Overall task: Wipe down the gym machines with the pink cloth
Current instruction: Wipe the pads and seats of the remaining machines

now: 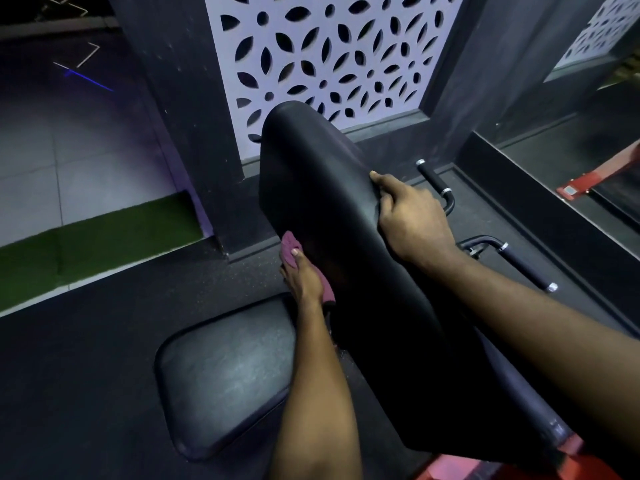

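1. Fingers of the left hand lie straight and close together, the thumb stretched along the top, pressing the pink cloth flat against the left edge of the backrest, low down on it.
2. Below and left of the backrest sits the black seat, level, with a dull shine on its cover; the left forearm crosses above its right end.
3. On the backrest's right edge, higher up than the cloth, the right hand grips the pad: its fingers are curled around the rim out of sight and its thumb lies on the front face.
4. Right of the backrest, beyond the right arm, a padded handle sticks out, and a second handle stands farther back.
5. Left of the backrest, past the dark floor, runs a green strip beside pale tiles.
6. Behind the top of the backrest stands a white panel cut with leaf-shaped holes, framed by dark posts.
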Action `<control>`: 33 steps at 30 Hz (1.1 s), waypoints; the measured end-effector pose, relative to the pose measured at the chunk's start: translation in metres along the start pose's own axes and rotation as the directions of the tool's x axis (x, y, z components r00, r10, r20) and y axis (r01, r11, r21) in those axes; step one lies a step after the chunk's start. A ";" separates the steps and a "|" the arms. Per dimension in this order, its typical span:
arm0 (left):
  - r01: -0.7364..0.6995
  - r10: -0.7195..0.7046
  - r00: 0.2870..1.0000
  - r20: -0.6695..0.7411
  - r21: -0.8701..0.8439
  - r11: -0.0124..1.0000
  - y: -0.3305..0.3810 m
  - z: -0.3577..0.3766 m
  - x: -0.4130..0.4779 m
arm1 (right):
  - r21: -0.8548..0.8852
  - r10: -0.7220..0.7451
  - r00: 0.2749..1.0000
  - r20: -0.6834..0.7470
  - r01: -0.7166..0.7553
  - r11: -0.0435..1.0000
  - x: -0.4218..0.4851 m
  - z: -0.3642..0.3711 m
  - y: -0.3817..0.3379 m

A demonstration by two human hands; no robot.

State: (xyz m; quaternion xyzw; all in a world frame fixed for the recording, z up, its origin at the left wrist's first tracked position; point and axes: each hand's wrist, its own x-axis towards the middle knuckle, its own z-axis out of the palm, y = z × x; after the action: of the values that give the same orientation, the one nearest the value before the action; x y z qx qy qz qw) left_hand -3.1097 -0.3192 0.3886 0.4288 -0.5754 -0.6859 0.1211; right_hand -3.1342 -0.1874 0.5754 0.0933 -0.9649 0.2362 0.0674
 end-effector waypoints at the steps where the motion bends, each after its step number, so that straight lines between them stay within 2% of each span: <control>1: -0.004 0.004 1.000 -0.018 0.003 1.000 0.009 -0.001 0.005 | -0.002 -0.004 1.000 -0.001 0.004 1.000 0.000 0.000 0.001; 5: -0.097 0.100 0.993 -0.059 0.043 0.994 0.029 -0.001 0.020 | -0.004 -0.009 1.000 -0.012 0.009 1.000 0.001 0.002 0.002; 9: -0.216 0.229 0.971 -0.073 0.153 0.964 0.031 -0.004 -0.009 | 0.014 0.014 1.000 -0.008 -0.014 1.000 -0.001 -0.002 0.000; 16: -0.396 0.408 0.909 -0.080 0.133 0.909 0.057 -0.003 -0.077 | -0.078 0.015 0.997 -0.071 -0.021 0.997 -0.006 -0.006 -0.002; 20: -0.470 0.474 0.880 0.023 0.184 0.863 0.078 -0.010 -0.114 | -0.104 -0.001 0.994 -0.108 -0.010 0.995 -0.008 -0.011 -0.008; 23: -0.551 0.534 0.834 0.138 0.209 0.808 0.089 -0.023 -0.144 | -0.043 0.018 0.999 -0.030 -0.019 0.999 -0.012 -0.022 0.000; 25: -0.580 0.548 0.814 0.192 0.223 0.783 0.093 -0.029 -0.165 | 0.057 0.030 0.998 0.061 -0.033 0.998 -0.018 -0.038 0.012; 27: -0.544 0.504 0.839 0.207 0.271 0.794 0.098 -0.034 -0.182 | 0.216 0.025 0.984 0.175 -0.063 0.974 -0.030 -0.054 0.027; 29: -0.525 0.486 0.851 0.200 0.275 0.806 0.102 -0.037 -0.201 | 0.318 0.009 0.976 0.219 -0.080 0.945 -0.046 -0.065 0.044; 33: -0.513 0.459 0.856 0.237 0.291 0.808 0.081 -0.038 -0.227 | 0.377 -0.039 0.965 0.259 -0.064 0.924 -0.087 -0.071 0.074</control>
State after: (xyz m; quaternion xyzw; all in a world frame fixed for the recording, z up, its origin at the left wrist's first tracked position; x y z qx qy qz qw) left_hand -2.9719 -0.2210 0.5641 0.2264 -0.7842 -0.5519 0.1709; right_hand -3.0592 -0.0769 0.5900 0.1290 -0.9012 0.4056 -0.0816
